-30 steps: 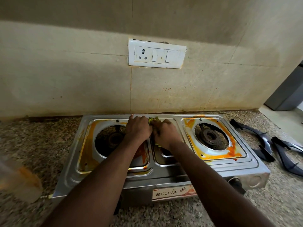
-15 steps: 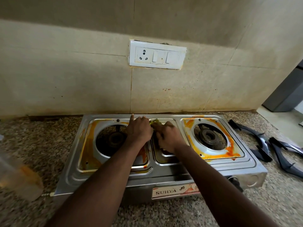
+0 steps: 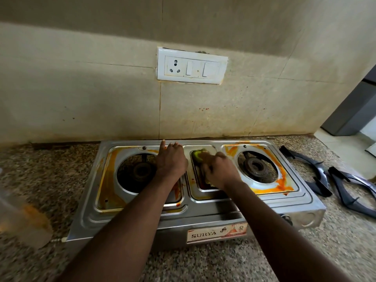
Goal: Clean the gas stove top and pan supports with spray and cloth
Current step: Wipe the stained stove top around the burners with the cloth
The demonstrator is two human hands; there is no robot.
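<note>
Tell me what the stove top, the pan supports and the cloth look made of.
Stove top: stainless steel, probably, shiny; it mirrors light between orange stains.
Pan supports: dark metal, perhaps enamelled; grey gloss on the arms.
Cloth under the right hand: green-yellow, soft-looking, too blurred to tell fabric from sponge.

arms reach toward 12 o'clock; left hand (image 3: 171,162) palm down, index straight; right hand (image 3: 221,173) at its 3 o'clock grips a cloth (image 3: 200,155)
</note>
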